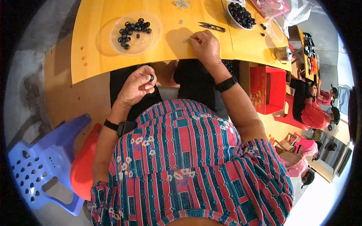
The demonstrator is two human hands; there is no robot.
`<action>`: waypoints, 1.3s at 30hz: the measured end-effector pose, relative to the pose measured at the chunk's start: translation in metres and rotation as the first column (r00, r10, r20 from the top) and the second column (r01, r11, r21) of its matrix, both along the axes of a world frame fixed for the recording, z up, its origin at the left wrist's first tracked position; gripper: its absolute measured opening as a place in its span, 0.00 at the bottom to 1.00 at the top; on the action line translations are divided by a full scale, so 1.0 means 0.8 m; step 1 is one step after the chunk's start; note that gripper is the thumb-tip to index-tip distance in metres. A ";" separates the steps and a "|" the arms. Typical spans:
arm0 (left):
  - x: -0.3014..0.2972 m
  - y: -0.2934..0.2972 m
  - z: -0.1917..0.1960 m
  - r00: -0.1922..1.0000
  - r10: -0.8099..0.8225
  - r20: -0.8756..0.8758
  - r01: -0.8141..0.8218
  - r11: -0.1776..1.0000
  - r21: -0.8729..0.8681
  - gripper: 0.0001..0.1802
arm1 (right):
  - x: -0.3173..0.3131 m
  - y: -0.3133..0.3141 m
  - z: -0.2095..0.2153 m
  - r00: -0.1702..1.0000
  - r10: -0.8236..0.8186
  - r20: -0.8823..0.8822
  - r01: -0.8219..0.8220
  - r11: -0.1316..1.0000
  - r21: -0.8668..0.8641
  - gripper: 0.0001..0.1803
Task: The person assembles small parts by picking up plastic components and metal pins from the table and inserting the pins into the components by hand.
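My left hand point(137, 86) is in front of the table's near edge, above my lap. Its thumb and fingers pinch a small black ball-shaped piece point(152, 77). My right hand point(205, 46) rests at the near edge of the yellow table, fingers curled together; whatever they pinch is too small to tell. Tiny silvery bits point(186, 40) show beside its fingertips. Left of it stands a shallow clear plastic bowl point(155, 41) with several black ball-shaped pieces point(135, 27), some showing holes. Just beyond my right hand lies a pair of dark thread snips point(212, 26).
More silvery bits point(182, 4) lie at the table's far side. A fuller bowl point(229, 19) of black pieces stands to the right, near a metal cup point(282, 54). Below is a red box point(267, 90). A blue plastic stool point(45, 165) stands left. Other people point(316, 115) sit at right.
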State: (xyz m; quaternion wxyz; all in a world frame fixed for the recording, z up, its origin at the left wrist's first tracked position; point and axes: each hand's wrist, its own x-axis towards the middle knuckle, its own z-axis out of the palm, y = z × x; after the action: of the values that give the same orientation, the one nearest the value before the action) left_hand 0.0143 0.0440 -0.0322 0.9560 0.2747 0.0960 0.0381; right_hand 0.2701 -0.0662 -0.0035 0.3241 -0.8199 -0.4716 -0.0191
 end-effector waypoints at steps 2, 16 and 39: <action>0.000 0.002 -0.001 1.000 0.003 -0.014 -0.003 1.000 -0.005 0.07 | 0.002 0.002 0.000 0.999 -0.033 -0.028 0.033 0.999 -0.013 0.06; -0.002 -0.007 0.015 0.993 -0.019 -0.113 0.028 0.997 0.075 0.09 | 0.011 0.013 0.004 0.969 0.243 0.040 -0.240 0.969 -0.058 0.09; 0.110 0.012 0.067 0.877 0.472 0.092 0.139 -0.432 0.891 0.15 | -0.040 0.026 0.018 0.970 0.241 0.013 -0.241 0.969 0.054 0.06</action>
State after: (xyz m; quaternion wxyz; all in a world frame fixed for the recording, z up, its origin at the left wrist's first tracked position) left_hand 0.1023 0.0540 0.0214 0.2263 0.9214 0.2382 0.2074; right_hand 0.2379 -0.0451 0.0111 0.3451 -0.7472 -0.5679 0.0048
